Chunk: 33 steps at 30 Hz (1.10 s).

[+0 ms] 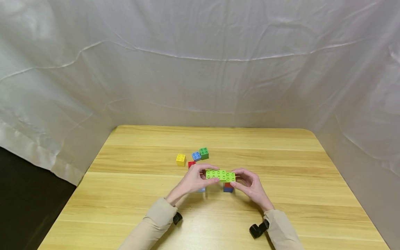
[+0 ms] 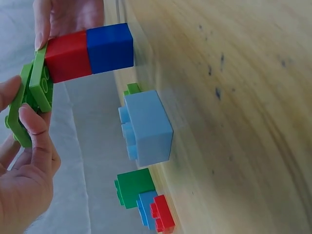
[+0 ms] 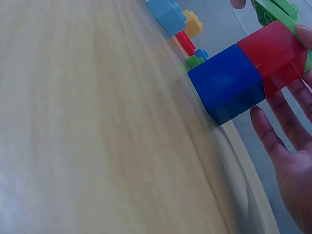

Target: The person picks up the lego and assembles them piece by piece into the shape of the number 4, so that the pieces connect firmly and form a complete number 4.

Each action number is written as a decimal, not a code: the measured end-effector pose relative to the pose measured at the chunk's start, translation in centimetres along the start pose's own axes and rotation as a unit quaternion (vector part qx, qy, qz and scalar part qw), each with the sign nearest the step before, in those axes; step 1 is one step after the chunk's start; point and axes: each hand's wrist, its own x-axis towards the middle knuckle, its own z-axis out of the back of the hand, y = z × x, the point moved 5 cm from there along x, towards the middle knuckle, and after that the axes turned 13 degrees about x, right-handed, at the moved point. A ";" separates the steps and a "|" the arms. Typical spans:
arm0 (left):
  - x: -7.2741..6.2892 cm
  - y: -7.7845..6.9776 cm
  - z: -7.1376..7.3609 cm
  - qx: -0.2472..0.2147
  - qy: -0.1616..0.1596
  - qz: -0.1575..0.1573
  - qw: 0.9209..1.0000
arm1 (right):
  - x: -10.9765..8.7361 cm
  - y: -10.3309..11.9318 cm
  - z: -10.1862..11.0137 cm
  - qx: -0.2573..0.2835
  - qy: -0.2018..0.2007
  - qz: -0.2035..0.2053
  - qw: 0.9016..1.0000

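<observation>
A dark blue brick (image 2: 110, 48) stands on the table with a red brick (image 2: 68, 56) stacked on it. On the red brick lies a lime green flat brick (image 1: 230, 177), jutting out to the left. My left hand (image 1: 193, 178) pinches a second lime green flat brick (image 1: 215, 174) between thumb and fingers. Its right end overlaps the first one from above; whether they are pressed together I cannot tell. My right hand (image 1: 250, 185) grips the right end of the lower flat brick, its thumb in front and fingers behind. Lower fingers extend beside the stack in the right wrist view.
A light blue brick (image 2: 150, 129) stands below my left hand. Behind are a yellow brick (image 1: 181, 159), a blue brick (image 1: 196, 156), a green brick (image 1: 204, 153) and a red brick (image 1: 191, 164), partly covered by my left hand. Pale cloth (image 1: 218, 86) surrounds the wooden table (image 1: 297, 194).
</observation>
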 end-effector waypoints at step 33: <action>0.3 -0.5 -0.4 0.003 -0.019 -0.015 1.000 | 0.1 -0.1 0.1 -0.005 -0.001 0.002 1.000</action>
